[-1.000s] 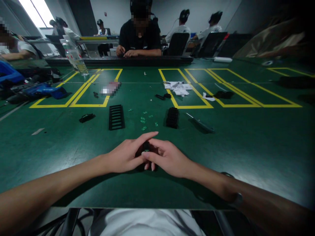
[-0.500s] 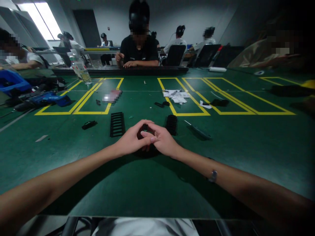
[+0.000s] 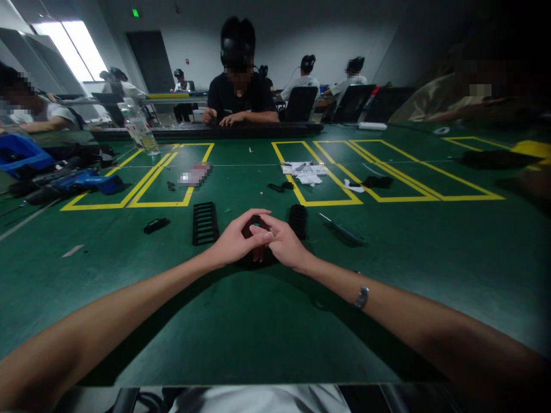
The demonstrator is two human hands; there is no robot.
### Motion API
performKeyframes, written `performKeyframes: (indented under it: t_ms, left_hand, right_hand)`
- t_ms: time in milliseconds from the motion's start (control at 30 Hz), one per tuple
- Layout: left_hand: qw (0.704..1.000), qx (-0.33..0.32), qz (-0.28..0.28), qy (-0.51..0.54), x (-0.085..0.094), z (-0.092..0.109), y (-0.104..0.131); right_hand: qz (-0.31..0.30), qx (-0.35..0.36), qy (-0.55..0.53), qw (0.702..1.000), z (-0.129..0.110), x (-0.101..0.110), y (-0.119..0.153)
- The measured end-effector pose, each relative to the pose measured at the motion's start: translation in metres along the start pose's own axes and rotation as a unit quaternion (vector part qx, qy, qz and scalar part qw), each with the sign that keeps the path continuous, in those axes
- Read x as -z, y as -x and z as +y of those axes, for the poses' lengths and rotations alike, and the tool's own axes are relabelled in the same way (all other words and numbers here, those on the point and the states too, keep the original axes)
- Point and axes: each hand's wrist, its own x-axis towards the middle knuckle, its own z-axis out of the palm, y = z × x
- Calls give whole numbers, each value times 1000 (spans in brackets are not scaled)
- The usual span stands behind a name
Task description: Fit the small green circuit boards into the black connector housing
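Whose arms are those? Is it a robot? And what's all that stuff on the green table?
No robot here! These are a person's bare left hand and right hand. Every picture comes from one camera worn on that person's head, looking forward and down. Both hands hold a small dark thing with a bit of green, but they hide most of it. On the green table lie a black slotted tray to the left, a black block to the right, and, further right, a screwdriver-like tool.
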Motion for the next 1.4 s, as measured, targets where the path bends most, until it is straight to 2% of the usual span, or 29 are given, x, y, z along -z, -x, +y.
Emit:
performKeyframes:
  t_ms: [433, 600, 1200, 1400]
  left_hand:
    - [1000, -3, -1, -9, 11, 0, -5]
    - [1000, 6, -3, 3, 10, -2, -6]
    - [999, -34, -23, 27, 7, -5, -2]
    - [999, -41, -7, 12, 8, -6, -3]
  right_hand:
    - [-7, -21, -22, 1000, 6, 3, -9]
    - [-22, -17, -36, 999, 9, 5, -8]
    - [-24, -22, -43, 999, 9, 3, -7]
    - [-23, -24, -40, 999, 12, 4, -8]
